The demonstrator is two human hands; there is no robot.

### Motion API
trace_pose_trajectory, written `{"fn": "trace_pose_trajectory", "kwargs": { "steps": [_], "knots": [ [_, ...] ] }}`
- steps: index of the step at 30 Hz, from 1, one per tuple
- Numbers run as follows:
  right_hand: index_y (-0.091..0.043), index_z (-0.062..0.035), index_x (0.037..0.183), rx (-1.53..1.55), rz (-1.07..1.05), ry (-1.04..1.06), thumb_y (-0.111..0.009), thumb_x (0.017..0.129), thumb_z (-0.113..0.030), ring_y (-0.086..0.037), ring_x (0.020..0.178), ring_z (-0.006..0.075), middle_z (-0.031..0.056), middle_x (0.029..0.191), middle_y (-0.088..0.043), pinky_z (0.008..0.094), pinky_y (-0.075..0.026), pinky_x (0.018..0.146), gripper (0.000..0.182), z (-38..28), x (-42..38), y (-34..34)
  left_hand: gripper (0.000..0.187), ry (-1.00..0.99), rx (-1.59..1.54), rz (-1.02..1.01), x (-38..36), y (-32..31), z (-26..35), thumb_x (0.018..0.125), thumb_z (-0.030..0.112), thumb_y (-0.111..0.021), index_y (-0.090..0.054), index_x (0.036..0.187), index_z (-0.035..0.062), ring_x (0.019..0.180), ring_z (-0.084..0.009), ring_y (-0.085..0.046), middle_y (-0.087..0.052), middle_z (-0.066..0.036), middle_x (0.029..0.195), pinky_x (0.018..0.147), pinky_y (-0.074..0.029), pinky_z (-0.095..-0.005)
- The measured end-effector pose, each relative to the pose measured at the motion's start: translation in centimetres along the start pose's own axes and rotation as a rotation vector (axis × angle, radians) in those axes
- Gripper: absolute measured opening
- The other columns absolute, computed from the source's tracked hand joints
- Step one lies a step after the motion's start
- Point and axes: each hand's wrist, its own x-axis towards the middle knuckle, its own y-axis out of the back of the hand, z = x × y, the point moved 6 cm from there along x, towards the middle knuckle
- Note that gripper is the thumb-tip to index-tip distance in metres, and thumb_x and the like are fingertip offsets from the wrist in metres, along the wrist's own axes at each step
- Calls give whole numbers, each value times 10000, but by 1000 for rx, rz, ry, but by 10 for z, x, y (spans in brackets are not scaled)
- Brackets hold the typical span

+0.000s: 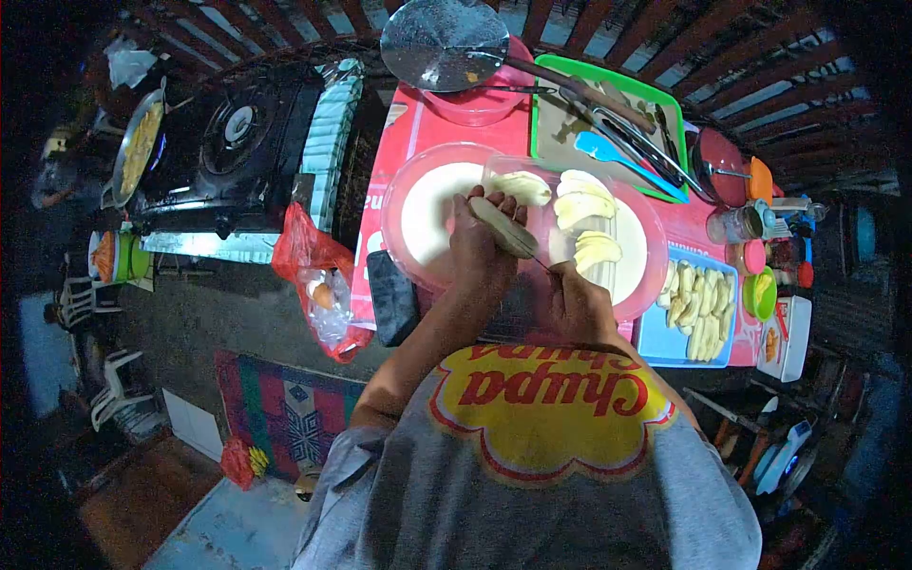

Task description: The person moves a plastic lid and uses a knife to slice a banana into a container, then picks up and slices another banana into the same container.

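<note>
In my left hand (475,242), fingers curled around it, lies a peeled banana (503,228). My right hand (581,302) grips a knife (542,264); only part of its thin blade shows, with the tip close to the banana's lower end. Both hands are above a clear plastic container (532,313), which holds fanned banana slices (597,251). Under and beside the container are a pink basin (394,223) of white batter and a second pink basin (655,252), also with white liquid.
A blue tray (649,332) of peeled bananas sits at right. Behind is a green-rimmed tray (608,66) with tongs and a blue spatula (617,157). A metal skimmer (445,43) rests on a pink tub. To the left stand a stove (237,142), a frying pan (128,157) and a red bag (304,247).
</note>
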Motion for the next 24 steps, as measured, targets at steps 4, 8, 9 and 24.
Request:
{"fn": "trace_pose_trajectory", "kwargs": {
  "steps": [4,8,9,24],
  "knots": [
    [-455,-69,956,-41,-56,-44,-423,745,-75,-543,677,343,175,725,-541,400,-428,553,213,9,-2,-10,350,-34,64,95,-3,0,3,864,376,-298,-368,1021,71,710,-191,-463,-433,-74,800,709,-424,-343],
    [-440,-50,1014,-61,-56,-28,-427,735,-75,-540,682,350,194,743,-538,412,-435,580,280,15,-1,-16,385,-47,110,72,-3,1,4,865,396,-281,-335,1052,63,710,-196,-462,-424,-82,814,709,-426,-353],
    [-440,-50,1014,-61,-57,-28,-427,735,-75,-540,682,350,194,743,-538,412,-435,580,280,17,0,-17,385,-47,109,72,-3,3,3,865,396,-281,-335,1052,63,710,-196,-462,-424,-82,814,709,-426,-353],
    [-408,-26,980,72,-143,-227,-464,750,-94,-558,733,328,204,770,-550,372,-423,630,246,0,2,-11,290,28,115,98,-13,-2,-2,860,355,-330,-379,974,93,653,-168,-450,-431,-55,740,646,-426,-305]
  ]
}}
